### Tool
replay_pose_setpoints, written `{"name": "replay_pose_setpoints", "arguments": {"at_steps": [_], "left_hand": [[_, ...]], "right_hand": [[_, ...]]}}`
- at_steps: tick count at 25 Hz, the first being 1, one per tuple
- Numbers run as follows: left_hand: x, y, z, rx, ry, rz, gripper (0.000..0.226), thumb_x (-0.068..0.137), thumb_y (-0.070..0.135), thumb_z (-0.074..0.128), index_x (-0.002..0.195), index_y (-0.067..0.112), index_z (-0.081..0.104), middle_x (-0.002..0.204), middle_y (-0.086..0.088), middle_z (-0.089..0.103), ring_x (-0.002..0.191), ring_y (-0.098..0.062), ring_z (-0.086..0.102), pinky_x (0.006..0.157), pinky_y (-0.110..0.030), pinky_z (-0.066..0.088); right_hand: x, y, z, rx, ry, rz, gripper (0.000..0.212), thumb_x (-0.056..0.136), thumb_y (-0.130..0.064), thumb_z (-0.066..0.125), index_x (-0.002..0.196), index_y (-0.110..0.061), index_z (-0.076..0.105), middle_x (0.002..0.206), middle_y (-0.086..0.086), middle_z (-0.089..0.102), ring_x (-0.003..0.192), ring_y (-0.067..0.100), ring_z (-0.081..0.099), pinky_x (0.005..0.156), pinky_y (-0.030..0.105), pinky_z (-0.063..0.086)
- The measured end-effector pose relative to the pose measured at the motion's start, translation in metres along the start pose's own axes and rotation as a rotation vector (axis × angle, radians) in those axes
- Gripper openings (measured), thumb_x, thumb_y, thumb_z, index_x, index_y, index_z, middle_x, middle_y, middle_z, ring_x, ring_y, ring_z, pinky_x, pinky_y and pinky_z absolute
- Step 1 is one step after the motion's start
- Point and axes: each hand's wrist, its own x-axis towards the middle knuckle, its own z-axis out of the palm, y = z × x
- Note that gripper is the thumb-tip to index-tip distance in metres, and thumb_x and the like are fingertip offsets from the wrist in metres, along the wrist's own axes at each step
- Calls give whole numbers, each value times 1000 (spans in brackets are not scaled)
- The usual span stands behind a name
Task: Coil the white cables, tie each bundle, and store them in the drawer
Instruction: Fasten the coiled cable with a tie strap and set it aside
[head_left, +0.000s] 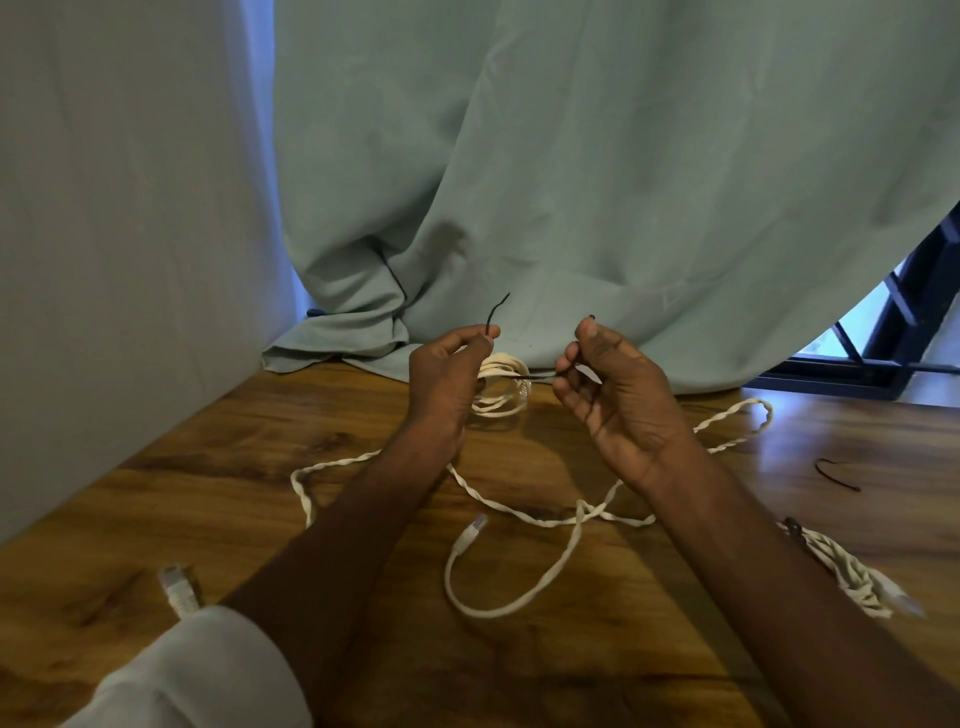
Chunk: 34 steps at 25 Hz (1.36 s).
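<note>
The left hand (451, 370) and right hand (610, 387) each pinch an end of a black twist tie (537, 374), stretched across the coiled white cable (501, 387) at the table's (208, 467) far middle, probably to bind it. Nearer, a loose white cable (519, 512) sprawls uncoiled; a tied bundle (852, 577) lies near right. No drawer is visible.
</note>
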Motion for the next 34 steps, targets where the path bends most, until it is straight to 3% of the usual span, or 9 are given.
{"name": "replay_pose_setpoints", "arguments": {"at_steps": [6,13,21,28,34], "left_hand": [[-6,-1,8,32,-159,49,12,93,27,76,102,22,83,101,-4,81,100,-28,73,90,-47,60],[-11,4,6,-109,-190,-30,20,95,20,73,111,10,80,102,-7,80,89,-17,74,76,-31,57],[-16,7,9,-24,-298,50,18,95,22,73,108,12,80,103,-8,80,88,-21,74,77,-32,59],[-17,5,11,100,-285,136,13,94,26,74,100,18,83,102,2,80,103,-19,74,96,-38,57],[-18,6,11,166,-284,178,14,95,27,74,101,19,83,101,6,80,102,-9,72,89,-24,52]], "right_hand": [[-1,3,1,-284,158,-68,16,85,-26,82,93,-13,76,77,1,76,63,9,67,54,21,53],[-3,3,-1,-322,150,-80,17,87,-24,81,95,-10,77,78,3,75,62,11,65,54,22,54],[-1,1,0,-188,164,-55,25,74,-32,84,91,-15,76,77,1,75,62,9,66,56,22,51],[-3,2,0,-292,191,-222,13,87,-15,81,99,-10,76,74,4,74,61,11,66,56,25,53],[-1,2,-3,-344,197,-306,11,88,-12,80,99,-8,78,75,6,74,61,14,65,54,23,54]]}}
